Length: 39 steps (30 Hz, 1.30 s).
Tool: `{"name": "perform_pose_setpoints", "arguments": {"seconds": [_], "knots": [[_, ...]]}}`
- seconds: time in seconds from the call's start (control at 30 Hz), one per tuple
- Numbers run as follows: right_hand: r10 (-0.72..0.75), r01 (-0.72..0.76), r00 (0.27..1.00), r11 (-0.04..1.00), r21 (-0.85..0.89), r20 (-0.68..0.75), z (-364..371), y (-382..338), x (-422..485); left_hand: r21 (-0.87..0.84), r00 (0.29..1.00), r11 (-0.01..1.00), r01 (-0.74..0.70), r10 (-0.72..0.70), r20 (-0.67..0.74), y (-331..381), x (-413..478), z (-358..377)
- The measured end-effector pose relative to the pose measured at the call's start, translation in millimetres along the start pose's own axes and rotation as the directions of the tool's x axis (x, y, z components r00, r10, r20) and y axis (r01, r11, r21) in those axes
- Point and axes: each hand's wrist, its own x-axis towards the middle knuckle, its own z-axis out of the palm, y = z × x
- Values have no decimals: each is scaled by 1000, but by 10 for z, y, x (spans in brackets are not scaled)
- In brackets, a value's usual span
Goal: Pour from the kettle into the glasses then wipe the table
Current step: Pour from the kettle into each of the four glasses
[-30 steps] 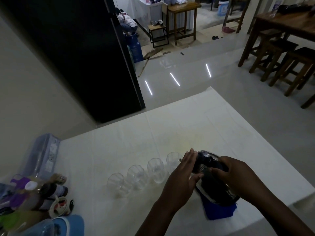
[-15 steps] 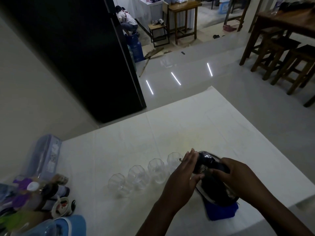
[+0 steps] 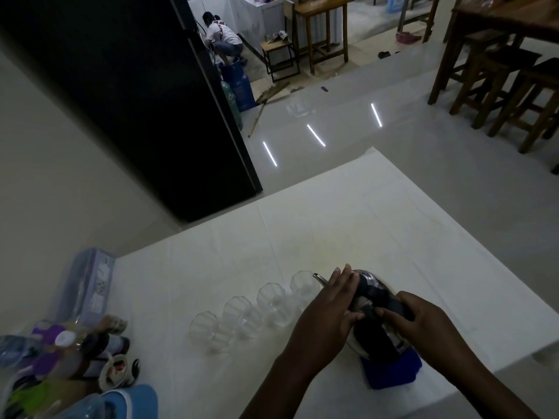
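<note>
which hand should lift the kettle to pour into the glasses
Right, likely. The right hand already grips the black handle of the shiny metal kettle, while the left hand lies against its spout side, between it and the four clear faceted glasses.

You have a shiny silver metal kettle with a black handle, a bright blue folded cloth and four clear faceted glasses. The plain white table covering carries a faint yellowish stain.
</note>
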Motion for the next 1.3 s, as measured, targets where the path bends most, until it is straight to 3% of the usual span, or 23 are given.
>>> {"name": "perform_pose_setpoints", "arguments": {"seconds": [0.43, 0.77, 0.97, 1.3], "knots": [[8, 18, 992, 981, 195, -128, -22, 425, 334, 93, 999, 995, -27, 23, 40, -21, 640, 225], [-18, 69, 992, 912, 405, -128, 118, 577, 829, 212, 998, 977, 17, -30, 59, -253, 1183, 382], [26, 27, 995, 872, 489, -99, 386, 710, 975, 300, 996, 954, 15, -40, 78, -427, 1234, 453], [53, -18, 996, 888, 460, -65, 608, 950, 969, 339, 992, 939, -61, 19, 124, -615, 1156, 649]]}}
